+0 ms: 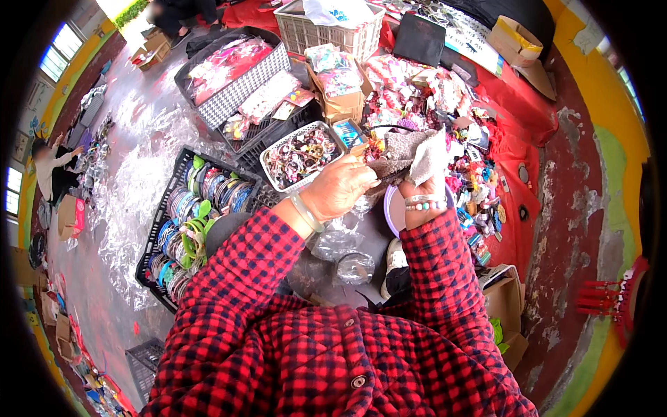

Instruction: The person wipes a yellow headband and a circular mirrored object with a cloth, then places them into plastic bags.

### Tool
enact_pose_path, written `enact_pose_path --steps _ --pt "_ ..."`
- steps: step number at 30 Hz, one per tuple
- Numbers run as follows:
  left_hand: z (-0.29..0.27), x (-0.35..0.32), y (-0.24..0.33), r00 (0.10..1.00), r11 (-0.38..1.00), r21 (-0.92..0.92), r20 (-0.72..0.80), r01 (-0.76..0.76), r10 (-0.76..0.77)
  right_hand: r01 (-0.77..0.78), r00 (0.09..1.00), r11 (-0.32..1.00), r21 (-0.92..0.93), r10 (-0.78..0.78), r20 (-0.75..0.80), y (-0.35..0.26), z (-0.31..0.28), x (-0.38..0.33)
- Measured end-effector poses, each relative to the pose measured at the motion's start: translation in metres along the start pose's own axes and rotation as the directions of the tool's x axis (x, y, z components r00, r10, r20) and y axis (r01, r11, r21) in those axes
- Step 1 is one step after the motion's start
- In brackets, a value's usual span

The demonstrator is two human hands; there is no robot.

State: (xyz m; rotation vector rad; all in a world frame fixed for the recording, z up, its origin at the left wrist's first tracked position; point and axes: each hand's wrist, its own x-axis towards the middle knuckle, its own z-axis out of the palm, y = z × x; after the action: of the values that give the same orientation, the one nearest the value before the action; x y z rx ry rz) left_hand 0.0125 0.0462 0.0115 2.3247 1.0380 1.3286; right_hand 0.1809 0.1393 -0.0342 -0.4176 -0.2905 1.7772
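Hands [340, 186] hold grey cloth [406, 147] (printed panel [471, 46] beyond).

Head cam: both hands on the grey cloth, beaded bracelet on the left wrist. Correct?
Wrong wrist. The head view shows the beaded bracelet on the right; the left has a plain bangle. Left hand and right hand are on the grey cloth, as stated.
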Motion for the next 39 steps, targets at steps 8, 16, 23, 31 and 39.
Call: enact_pose_path --steps 8,16,23,31,39 --pt "0.000 -0.004 0.000 1.000 1.000 0.000 0.009 -0.017 0.017 0.427 0.873 0.395 -0.813 -0.414 0.258 -0.034 -0.038 0.044" --pt "-0.025 -0.007 -0.010 0.781 0.585 -0.694 -0.053 0.420 -0.623 0.531 0.837 0.540 -0.653 -0.454 0.305 -0.064 -0.003 0.025" --pt "-0.034 -0.002 -0.012 0.698 -0.036 -0.978 0.174 0.207 -0.695 0.533 0.845 0.388 -0.752 -0.300 0.443 -0.057 0.024 0.001" --pt "-0.037 -0.004 -0.014 0.659 -0.165 -0.963 0.265 0.211 -0.704 0.520 0.851 0.298 -0.800 -0.105 0.514 -0.021 0.065 -0.006" --pt "-0.031 -0.006 -0.016 0.585 -0.198 -0.889 0.426 0.414 -0.690 -0.054 0.977 0.955 -0.293 0.112 0.183 -0.001 0.050 -0.033"
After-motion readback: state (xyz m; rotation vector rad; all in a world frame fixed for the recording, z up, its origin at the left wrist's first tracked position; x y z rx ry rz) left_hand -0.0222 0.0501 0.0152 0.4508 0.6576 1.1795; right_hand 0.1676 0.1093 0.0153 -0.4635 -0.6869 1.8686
